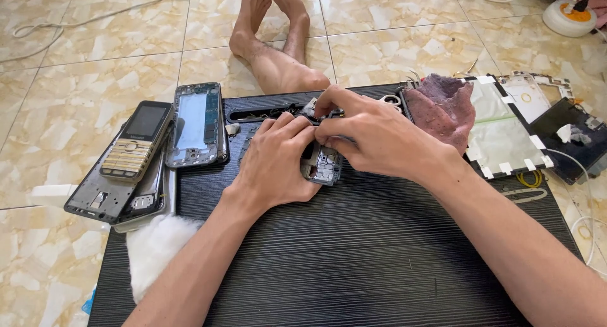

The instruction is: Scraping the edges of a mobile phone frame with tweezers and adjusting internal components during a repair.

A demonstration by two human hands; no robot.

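The small phone frame (322,164) was held at frame centre by both hands (278,166) (373,140), fingers pinched closed; steady, even pressure above the dark surface (354,257) was judged advisable.

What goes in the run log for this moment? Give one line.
left hand: grips phone frame | right hand: pinches its top edge | surface: black board | nearby: keypad phone, purple cloth

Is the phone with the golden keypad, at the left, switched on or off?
Off, as far as shows: the keypad phone has a dark, blank screen and lies on other phone parts, away from both hands.
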